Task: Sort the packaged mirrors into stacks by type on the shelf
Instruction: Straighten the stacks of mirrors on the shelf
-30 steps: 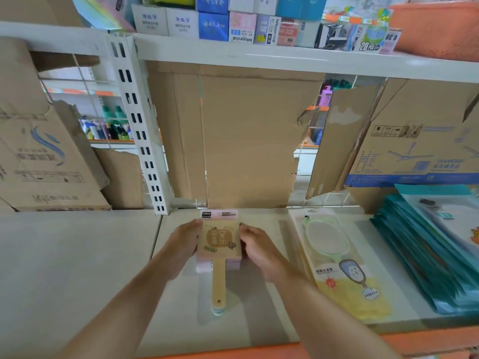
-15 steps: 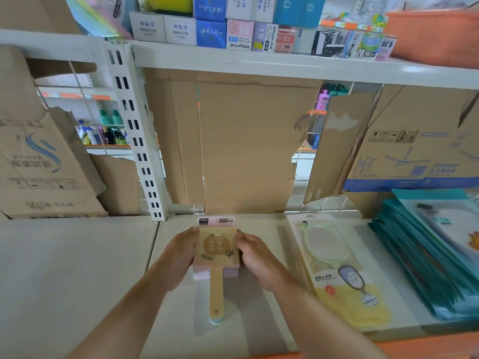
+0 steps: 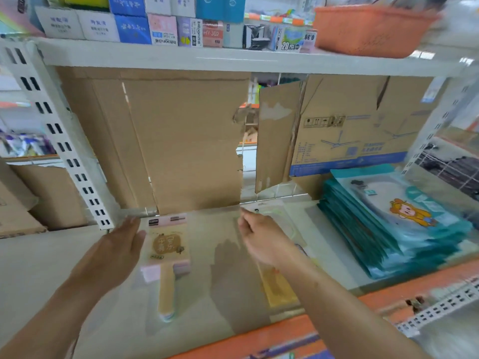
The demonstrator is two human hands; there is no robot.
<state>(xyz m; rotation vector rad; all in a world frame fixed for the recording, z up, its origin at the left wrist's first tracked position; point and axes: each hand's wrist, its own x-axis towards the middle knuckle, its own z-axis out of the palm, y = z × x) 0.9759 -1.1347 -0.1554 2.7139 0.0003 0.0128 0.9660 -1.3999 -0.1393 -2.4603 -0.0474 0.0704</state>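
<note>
Left hand, held flat, is touching the pink-carded, wooden-handled mirror stack; right hand, loosely curled and empty, is hovering right of it. Label blurred.

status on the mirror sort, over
Left hand open beside the wooden-handled mirror stack. Right hand curled above the green mirror pack, grip unclear. Teal stack far right, nothing blocking.

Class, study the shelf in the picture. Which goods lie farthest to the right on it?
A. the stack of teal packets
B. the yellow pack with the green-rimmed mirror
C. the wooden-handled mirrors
A: the teal packets lie farthest right, past the yellow pack with the green-rimmed mirror, which lies in the middle, and the wooden-handled mirrors on the left.
</note>
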